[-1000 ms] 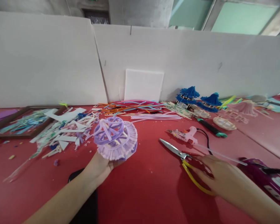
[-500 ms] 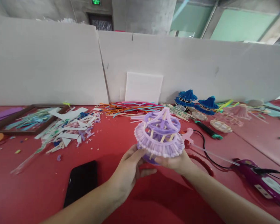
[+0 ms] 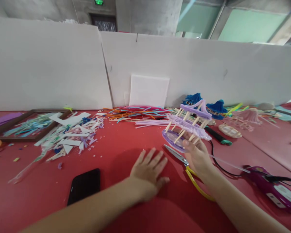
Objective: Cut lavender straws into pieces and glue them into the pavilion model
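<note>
Nearest, the left hand [image 3: 149, 170] is held palm down with its fingers spread wide over the red surface [image 3: 122, 139], and the yellow-handled scissors [image 3: 186, 162] lie near the right hand [image 3: 199, 158], probably for easy reach. The right fingers hold the tilted purple model [image 3: 189, 126] low, among its sticks, perhaps to spare the soft frill. Farther, coloured pipe cleaners [image 3: 139, 113] lie before a white panel [image 3: 149, 90].
</note>
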### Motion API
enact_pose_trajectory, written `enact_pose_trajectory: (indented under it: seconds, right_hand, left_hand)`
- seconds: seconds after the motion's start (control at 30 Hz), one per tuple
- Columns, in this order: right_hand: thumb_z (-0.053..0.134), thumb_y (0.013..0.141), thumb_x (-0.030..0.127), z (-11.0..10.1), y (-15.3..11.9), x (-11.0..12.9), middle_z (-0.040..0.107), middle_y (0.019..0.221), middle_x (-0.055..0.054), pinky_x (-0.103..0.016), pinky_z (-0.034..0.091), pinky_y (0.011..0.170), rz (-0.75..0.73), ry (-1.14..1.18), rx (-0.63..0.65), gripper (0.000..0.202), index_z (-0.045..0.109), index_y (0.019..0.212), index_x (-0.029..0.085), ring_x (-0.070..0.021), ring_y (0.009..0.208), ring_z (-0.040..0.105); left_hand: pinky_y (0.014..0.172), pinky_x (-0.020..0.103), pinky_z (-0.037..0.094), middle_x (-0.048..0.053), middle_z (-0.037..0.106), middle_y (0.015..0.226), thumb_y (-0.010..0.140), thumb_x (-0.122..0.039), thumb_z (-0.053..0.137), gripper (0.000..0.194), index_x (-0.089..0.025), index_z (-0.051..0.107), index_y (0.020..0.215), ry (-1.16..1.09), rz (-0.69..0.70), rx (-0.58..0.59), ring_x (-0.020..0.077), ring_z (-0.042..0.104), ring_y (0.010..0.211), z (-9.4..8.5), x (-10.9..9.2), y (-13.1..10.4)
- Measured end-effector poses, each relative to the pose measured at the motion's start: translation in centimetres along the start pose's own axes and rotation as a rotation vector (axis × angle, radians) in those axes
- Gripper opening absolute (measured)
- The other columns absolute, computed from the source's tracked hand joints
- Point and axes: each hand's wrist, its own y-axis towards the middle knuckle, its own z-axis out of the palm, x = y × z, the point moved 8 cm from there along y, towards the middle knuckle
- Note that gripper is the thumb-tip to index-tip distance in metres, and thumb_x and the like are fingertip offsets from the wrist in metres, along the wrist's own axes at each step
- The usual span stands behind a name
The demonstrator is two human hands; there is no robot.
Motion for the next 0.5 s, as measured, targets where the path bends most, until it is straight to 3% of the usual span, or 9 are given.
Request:
enact_pose_trajectory:
  seconds: [0.07, 0.17, 0.23, 0.27, 0.3, 0.33, 0.37, 0.43, 0.5]
  right_hand:
    - [0.079, 0.065, 0.045, -0.2, 0.0, 0.0, 0.075, 0.097, -0.006, -0.048, 0.053, 0.091, -0.013, 0.009, -0.012, 0.039, 0.071, 0.096, 0.025, -0.0291, 0.094, 0.070]
    - [0.075, 0.070, 0.046, -0.1, 0.0, -0.5, 0.074, 0.101, -0.007, -0.047, 0.051, 0.093, 0.002, -0.039, 0.011, 0.038, 0.070, 0.100, 0.023, -0.0280, 0.096, 0.069]
    - [0.073, 0.071, 0.047, 0.4, -0.1, -1.0, 0.074, 0.103, -0.008, -0.047, 0.050, 0.094, 0.040, -0.108, 0.033, 0.039, 0.069, 0.101, 0.021, -0.0277, 0.098, 0.068]
    - [0.074, 0.071, 0.046, 0.7, -0.3, -1.4, 0.073, 0.104, -0.008, -0.046, 0.050, 0.095, 0.062, -0.152, 0.044, 0.041, 0.068, 0.101, 0.020, -0.0278, 0.098, 0.067]
    - [0.075, 0.069, 0.046, 1.1, -0.5, -1.7, 0.073, 0.104, -0.009, -0.046, 0.050, 0.094, 0.081, -0.203, 0.053, 0.043, 0.066, 0.101, 0.019, -0.0280, 0.098, 0.067]
    - [0.076, 0.067, 0.045, 1.6, -0.8, -2.0, 0.073, 0.104, -0.009, -0.046, 0.050, 0.093, 0.096, -0.260, 0.063, 0.045, 0.065, 0.102, 0.019, -0.0281, 0.098, 0.067]
    - [0.078, 0.065, 0.044, 2.1, -1.1, -2.2, 0.072, 0.105, -0.010, -0.046, 0.051, 0.092, 0.105, -0.322, 0.078, 0.049, 0.063, 0.103, 0.018, -0.0282, 0.098, 0.067]
    - [0.079, 0.063, 0.043, 3.4, -2.0, -2.8, 0.071, 0.107, -0.010, -0.045, 0.052, 0.089, 0.118, -0.447, 0.124, 0.056, 0.059, 0.109, 0.018, -0.0276, 0.097, 0.066]
    - [0.078, 0.066, 0.042, 4.8, -3.0, -3.2, 0.067, 0.114, -0.009, -0.044, 0.051, 0.090, 0.095, -0.557, 0.195, 0.058, 0.056, 0.115, 0.019, -0.0266, 0.101, 0.064]
  left_hand:
    - [0.116, 0.054, 0.016, 0.003, 0.032, 0.154, 0.092, -0.053, 0.032, 0.060, -0.025, 0.036, 0.145, 0.103, -0.131, -0.112, 0.0262, 0.024, 0.144, -1.9, 4.4, 0.3]
    - [0.113, 0.060, 0.013, 0.017, 0.037, 0.151, 0.091, -0.047, 0.034, 0.063, -0.011, 0.041, 0.142, 0.164, -0.338, -0.252, 0.0349, 0.025, 0.143, -5.3, 11.7, -1.4]
    - [0.109, 0.068, 0.003, 0.032, 0.033, 0.148, 0.088, -0.046, 0.039, 0.072, 0.005, 0.039, 0.139, 0.207, -0.497, -0.387, 0.0445, 0.015, 0.143, -8.2, 15.6, -3.4]
    - [0.108, 0.069, -0.003, 0.035, 0.026, 0.150, 0.087, -0.046, 0.038, 0.076, 0.009, 0.034, 0.140, 0.226, -0.544, -0.453, 0.0452, 0.006, 0.144, -9.6, 16.7, -4.4]
    - [0.109, 0.067, -0.006, 0.033, 0.019, 0.153, 0.088, -0.047, 0.036, 0.077, 0.008, 0.029, 0.142, 0.247, -0.565, -0.536, 0.0424, -0.001, 0.145, -11.1, 17.1, -5.2]
    - [0.111, 0.065, -0.005, 0.029, 0.022, 0.154, 0.088, -0.048, 0.033, 0.074, 0.002, 0.033, 0.142, 0.235, -0.552, -0.687, 0.0396, 0.000, 0.146, -12.7, 16.7, -6.2]
    - [0.112, 0.063, -0.002, 0.025, 0.030, 0.152, 0.089, -0.051, 0.033, 0.070, -0.004, 0.040, 0.140, 0.156, -0.506, -0.744, 0.0379, 0.006, 0.146, -13.4, 16.1, -6.6]
    - [0.115, 0.052, 0.018, 0.021, 0.046, 0.144, 0.088, -0.058, 0.033, 0.068, -0.010, 0.046, 0.134, -0.196, -0.367, -0.699, 0.0322, 0.030, 0.141, -13.0, 14.2, -6.2]
    - [0.114, 0.048, 0.027, 0.019, 0.044, 0.146, 0.088, -0.064, 0.030, 0.072, -0.013, 0.042, 0.136, -0.594, -0.290, -0.631, 0.0288, 0.039, 0.137, -11.3, 11.9, -5.8]
